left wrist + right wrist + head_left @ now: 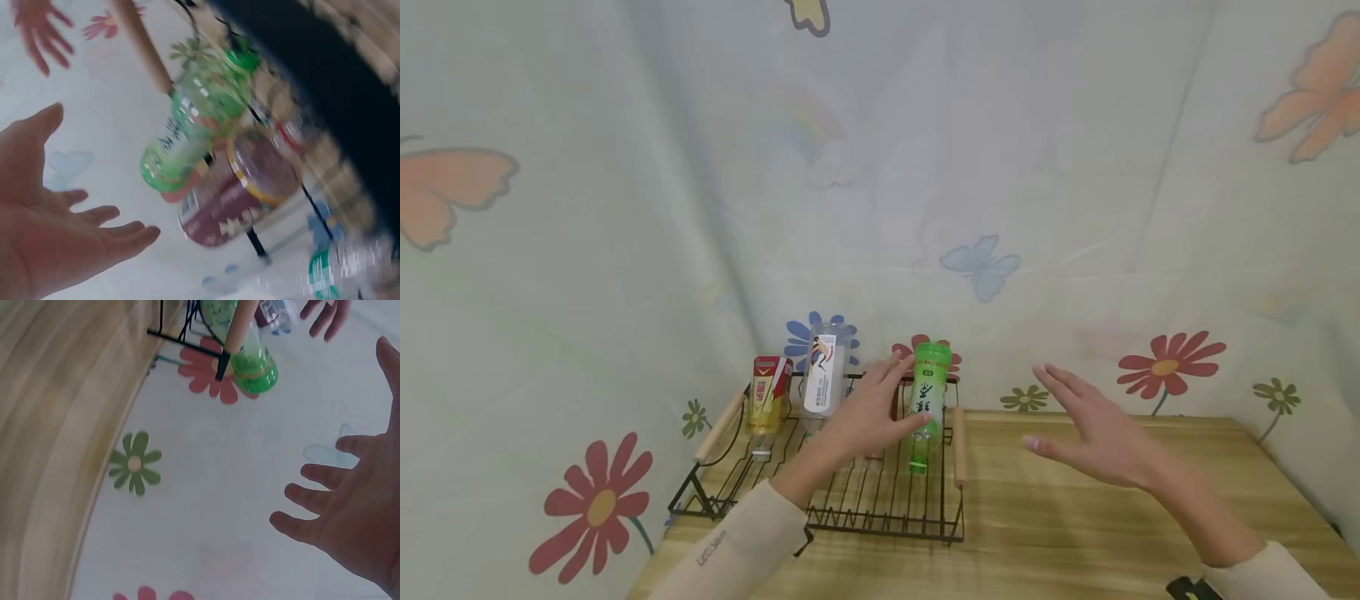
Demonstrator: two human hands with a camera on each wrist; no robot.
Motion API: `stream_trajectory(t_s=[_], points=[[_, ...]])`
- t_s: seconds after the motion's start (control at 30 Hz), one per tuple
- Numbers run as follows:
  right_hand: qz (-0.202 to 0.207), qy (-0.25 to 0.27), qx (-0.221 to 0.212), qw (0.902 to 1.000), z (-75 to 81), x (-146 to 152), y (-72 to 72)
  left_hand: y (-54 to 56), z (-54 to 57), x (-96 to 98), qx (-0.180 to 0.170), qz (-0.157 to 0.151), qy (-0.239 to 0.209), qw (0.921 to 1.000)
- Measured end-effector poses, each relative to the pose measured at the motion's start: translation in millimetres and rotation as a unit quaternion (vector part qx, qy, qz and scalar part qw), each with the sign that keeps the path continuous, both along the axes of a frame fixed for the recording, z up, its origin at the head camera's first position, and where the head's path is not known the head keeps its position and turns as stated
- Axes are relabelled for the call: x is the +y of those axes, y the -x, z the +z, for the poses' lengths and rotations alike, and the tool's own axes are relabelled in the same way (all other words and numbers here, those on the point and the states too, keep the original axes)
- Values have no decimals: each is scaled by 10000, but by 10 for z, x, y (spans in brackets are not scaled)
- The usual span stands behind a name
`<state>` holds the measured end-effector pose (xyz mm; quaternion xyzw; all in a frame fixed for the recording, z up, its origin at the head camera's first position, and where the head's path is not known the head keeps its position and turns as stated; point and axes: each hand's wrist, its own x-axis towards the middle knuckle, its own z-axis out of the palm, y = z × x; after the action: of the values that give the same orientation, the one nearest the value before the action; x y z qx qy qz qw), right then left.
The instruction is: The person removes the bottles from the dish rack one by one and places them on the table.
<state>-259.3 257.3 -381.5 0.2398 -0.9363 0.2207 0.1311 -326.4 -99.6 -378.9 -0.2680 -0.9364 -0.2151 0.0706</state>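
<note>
My left hand [868, 418], fingers extended and thumb apart, hovers over the rack beside a green tea bottle [931, 379]. The bottle stands cap-down at the right end of a black wire rack [958, 533]. A dark maroon bottle [234, 197] leans next to it, mostly behind my left hand in the head view. To the left are a clear bottle with a white label [823, 375] and a red and yellow bottle [767, 398], also neck-down. In the air right of the rack, my right hand [1105, 442] holds nothing, its fingers spread.
The rack has wooden handles, one at its right end [959, 450] and one at its left [720, 427]. It stands on a wood-grain table [1037, 533]. A pale curtain [1075, 208] printed with flowers and butterflies hangs close behind and along the sides.
</note>
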Motion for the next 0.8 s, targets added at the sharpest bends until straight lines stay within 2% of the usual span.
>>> stream_trajectory(t_s=[0.1,0.2,0.3,0.5,0.63,0.8], points=[[178,426,-257,9986,-87,-67,-66,-42,9,93,-349,-134,-936,9949],[302,766,-400,9958,-175,-155,-104,-59,-8,170,-426,-147,-1484,9879],[329,1077,-456,9926,-268,-251,-132,-57,-52,238,-418,6,-1775,9832],[488,1733,-646,9815,-497,-457,-118,-29,-169,373,-696,467,-2066,9748],[690,2406,-898,9640,-655,-576,-89,8,-245,466,-704,646,-2070,9737],[552,3273,-1515,9311,-811,-727,-104,36,-364,556,-798,994,-2049,9705]])
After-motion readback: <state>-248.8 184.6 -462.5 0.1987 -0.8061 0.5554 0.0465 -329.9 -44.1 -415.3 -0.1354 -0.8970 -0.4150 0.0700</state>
